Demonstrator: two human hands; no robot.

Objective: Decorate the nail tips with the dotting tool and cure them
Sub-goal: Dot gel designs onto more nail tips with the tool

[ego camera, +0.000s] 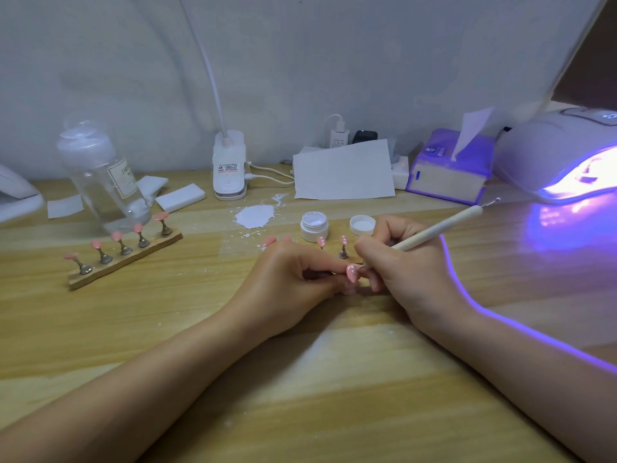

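My left hand [293,279] pinches the stand of a pink nail tip [351,272] that carries white dots. In my right hand [400,262] a cream dotting tool [434,230] is gripped like a pen, its lower point touching that nail tip. Two more dotted pink tips on small stands [343,246] rise just behind my hands, with other pink tips [269,241] partly hidden behind my left hand. A wooden holder [127,259] at the left carries several plain pink tips. The open white gel jar [314,225] and its lid [362,225] sit behind my hands. The UV lamp [564,158] glows purple at the right.
A clear liquid bottle [103,182] stands at the left. White paint is spilled on the wooden table [255,216]. At the back are a white clip lamp [229,168], a sheet of paper [344,170], a purple tissue box [449,168] and white pads [180,197].
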